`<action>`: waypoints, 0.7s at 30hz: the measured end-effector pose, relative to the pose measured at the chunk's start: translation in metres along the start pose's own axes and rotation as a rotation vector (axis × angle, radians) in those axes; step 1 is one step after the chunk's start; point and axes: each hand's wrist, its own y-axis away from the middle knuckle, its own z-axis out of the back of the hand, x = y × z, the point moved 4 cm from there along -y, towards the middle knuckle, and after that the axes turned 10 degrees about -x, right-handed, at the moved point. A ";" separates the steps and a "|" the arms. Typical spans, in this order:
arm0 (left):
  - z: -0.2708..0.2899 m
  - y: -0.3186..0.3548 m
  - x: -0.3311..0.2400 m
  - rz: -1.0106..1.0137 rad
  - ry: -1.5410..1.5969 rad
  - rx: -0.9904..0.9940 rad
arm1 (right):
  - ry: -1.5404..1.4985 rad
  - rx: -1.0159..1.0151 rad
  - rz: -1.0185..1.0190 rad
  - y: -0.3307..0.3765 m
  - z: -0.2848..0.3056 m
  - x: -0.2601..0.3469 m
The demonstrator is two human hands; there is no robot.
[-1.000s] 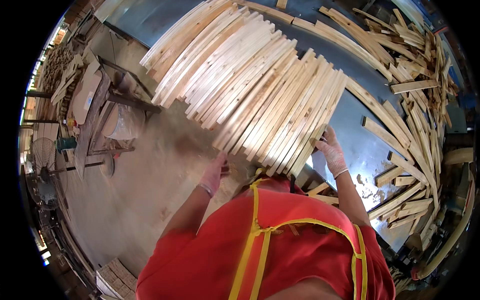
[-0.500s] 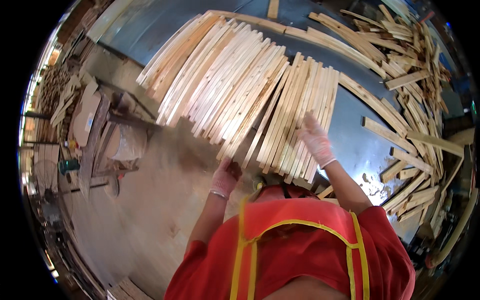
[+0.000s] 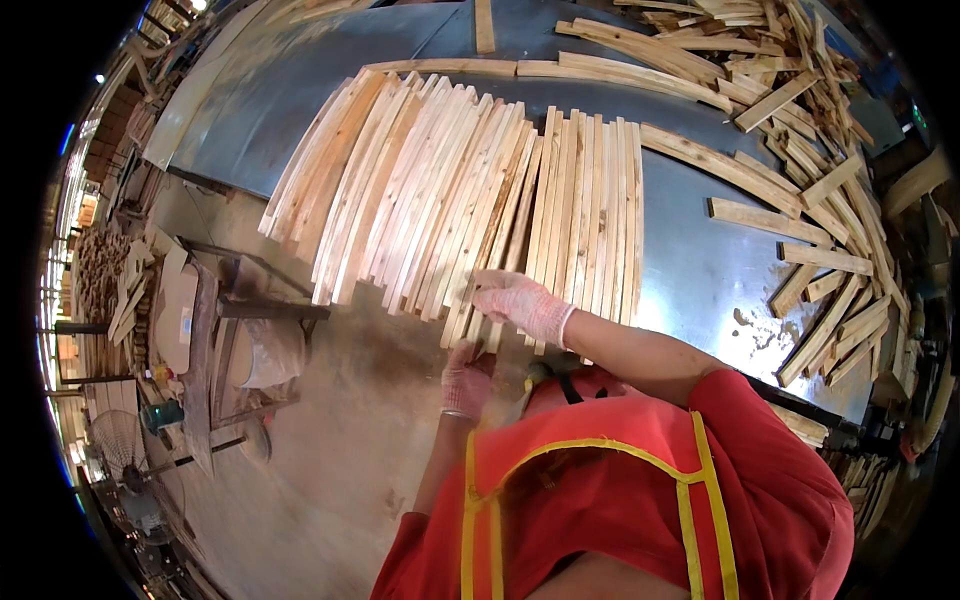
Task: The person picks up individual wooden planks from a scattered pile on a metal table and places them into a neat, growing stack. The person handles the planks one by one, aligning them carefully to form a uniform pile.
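Right hand point(image 3: 520, 303) now across slats point(image 3: 480, 200)

A fan of wooden slats point(image 3: 470, 200) overhangs the near edge of the desk point(image 3: 700, 270), blocking its middle. Bare metal lies open right of the fan, up to the scattered offcuts point(image 3: 820, 200) crowding the right edge. The far left corner is bare too.

Your hands wear knitted pink cloth gloves: the right hand point(image 3: 520, 303) lies on the row of pale, raw wooden slats point(image 3: 470, 190), matt and rough-sawn, and the left hand point(image 3: 466, 378) grips their ends. The table point(image 3: 690, 270) under them is bare sheet metal, grey with a dull sheen. Your vest point(image 3: 600, 500) is matt red cloth.
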 end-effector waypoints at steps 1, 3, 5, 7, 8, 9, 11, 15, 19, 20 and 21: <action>-0.003 -0.003 -0.002 -0.042 0.001 0.003 | -0.037 0.010 0.042 -0.014 0.009 -0.020; 0.003 -0.001 -0.011 -0.077 -0.042 0.023 | -0.103 0.019 0.069 -0.028 0.018 -0.041; -0.031 0.032 -0.020 -0.024 -0.043 -0.001 | -0.160 -0.025 0.053 -0.026 0.022 -0.039; -0.076 0.076 -0.035 -0.034 -0.040 -0.020 | -0.253 -0.112 0.052 -0.021 0.012 -0.023; -0.088 0.087 -0.042 -0.052 -0.041 -0.036 | -0.323 -0.164 0.052 -0.019 0.005 -0.012; -0.095 0.094 -0.048 -0.071 -0.039 -0.054 | -0.255 -0.213 0.011 -0.021 0.003 -0.007; -0.105 0.106 -0.056 -0.116 -0.123 -0.067 | -0.352 -0.234 -0.073 -0.027 -0.001 -0.004; -0.121 0.113 -0.067 -0.170 -0.303 0.012 | -0.432 -0.289 -0.066 -0.028 -0.014 0.015; -0.142 0.129 -0.078 -0.214 -0.389 0.051 | -0.376 -0.297 -0.153 -0.004 -0.009 0.009; -0.146 0.132 -0.080 -0.221 -0.398 0.043 | -0.393 -0.279 -0.161 0.004 -0.006 0.004; -0.149 0.135 -0.081 -0.230 -0.403 0.036 | -0.450 -0.239 -0.153 0.011 -0.003 0.003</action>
